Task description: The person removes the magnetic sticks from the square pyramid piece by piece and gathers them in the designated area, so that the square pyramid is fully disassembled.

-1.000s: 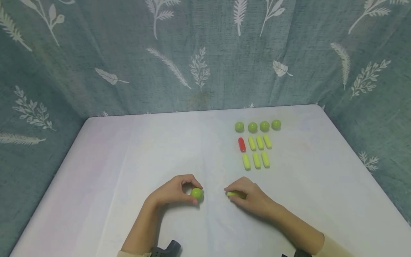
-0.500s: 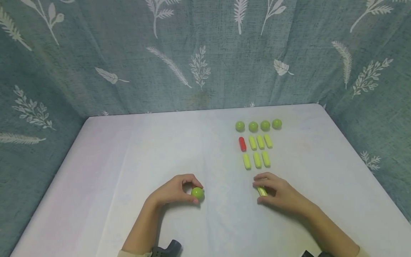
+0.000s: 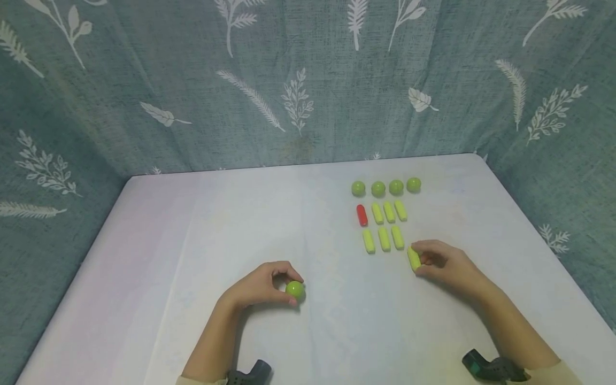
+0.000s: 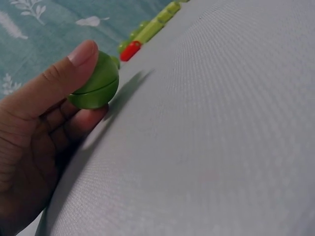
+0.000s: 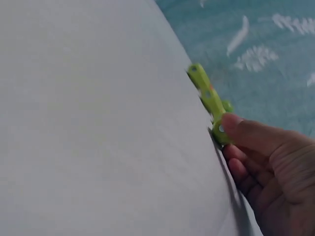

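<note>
My left hand pinches a green ball between thumb and fingers, low over the white tabletop. In the left wrist view a seam runs around that ball. Over on the right, my right hand pinches a short yellow-green rod by its side. This rod stands near the right end of the front row of like rods. A pale dot marks the end of the held rod in the right wrist view; whether it touches the table I cannot tell.
Behind the front row lies another row, with a red rod at its left and yellow-green rods beside it. Several green balls line up at the back. A patterned teal curtain hangs behind the white table.
My right hand has carried the yellow-green rod rightward and away from me, from the middle of the table to the front row's right end, turning it lengthwise. The left hand stays put with the ball.
</note>
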`<state>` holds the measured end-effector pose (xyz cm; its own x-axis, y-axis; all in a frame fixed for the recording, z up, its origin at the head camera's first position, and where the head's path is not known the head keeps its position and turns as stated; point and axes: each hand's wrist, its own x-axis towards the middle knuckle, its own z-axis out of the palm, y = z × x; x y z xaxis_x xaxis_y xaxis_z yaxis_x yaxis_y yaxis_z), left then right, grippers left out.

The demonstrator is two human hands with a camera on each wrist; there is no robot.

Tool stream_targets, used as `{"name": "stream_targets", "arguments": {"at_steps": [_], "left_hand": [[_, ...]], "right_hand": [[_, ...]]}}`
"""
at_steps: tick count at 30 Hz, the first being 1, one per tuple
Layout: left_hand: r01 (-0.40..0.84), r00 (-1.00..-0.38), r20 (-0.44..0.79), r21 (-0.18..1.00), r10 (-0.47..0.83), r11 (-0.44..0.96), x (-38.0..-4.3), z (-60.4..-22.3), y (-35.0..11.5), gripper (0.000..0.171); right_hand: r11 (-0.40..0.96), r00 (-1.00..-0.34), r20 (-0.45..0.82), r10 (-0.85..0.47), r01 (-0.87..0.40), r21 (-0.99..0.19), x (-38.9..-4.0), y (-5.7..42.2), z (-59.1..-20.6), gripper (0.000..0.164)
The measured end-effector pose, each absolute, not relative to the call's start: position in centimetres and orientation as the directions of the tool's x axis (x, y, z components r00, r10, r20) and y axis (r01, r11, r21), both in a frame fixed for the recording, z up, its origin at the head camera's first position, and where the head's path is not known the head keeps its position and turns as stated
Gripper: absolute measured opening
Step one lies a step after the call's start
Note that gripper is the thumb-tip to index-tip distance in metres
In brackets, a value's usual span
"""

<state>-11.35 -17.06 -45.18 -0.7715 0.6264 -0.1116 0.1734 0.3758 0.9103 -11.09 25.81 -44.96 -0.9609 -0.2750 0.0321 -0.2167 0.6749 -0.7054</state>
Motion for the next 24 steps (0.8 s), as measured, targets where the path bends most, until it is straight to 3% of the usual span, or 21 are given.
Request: {"name": "stream_targets", "arguments": {"at_steps": [3,10,18,24], "left_hand": [[0.172,-0.773,-0.114,0.910,0.624,0.378,-11.3,-45.2,-17.0,0.036],[0.169,-0.776,-0.117,0.908,0.620,0.384,-11.3,-45.2,-17.1,0.036],[0.179,-0.776,-0.104,0.909,0.622,0.375,-11.4,-45.4,-16.9,0.036],[0.176,-0.774,-0.099,0.915,0.625,0.363,-11.4,-45.4,-16.9,0.035]], "right_hand": [[0.660,-0.968,0.035,-0.247,-0.195,-0.725,-12.1,26.4,-45.1,0.048],[0.601,-0.936,0.105,-0.337,-0.299,-0.741,-13.9,25.9,-44.8,0.070],[0.710,-0.943,-0.042,-0.330,-0.219,-0.669,-15.2,24.7,-44.3,0.077],[0.741,-0.949,-0.049,-0.313,-0.212,-0.637,-15.2,24.5,-44.4,0.072]]}}
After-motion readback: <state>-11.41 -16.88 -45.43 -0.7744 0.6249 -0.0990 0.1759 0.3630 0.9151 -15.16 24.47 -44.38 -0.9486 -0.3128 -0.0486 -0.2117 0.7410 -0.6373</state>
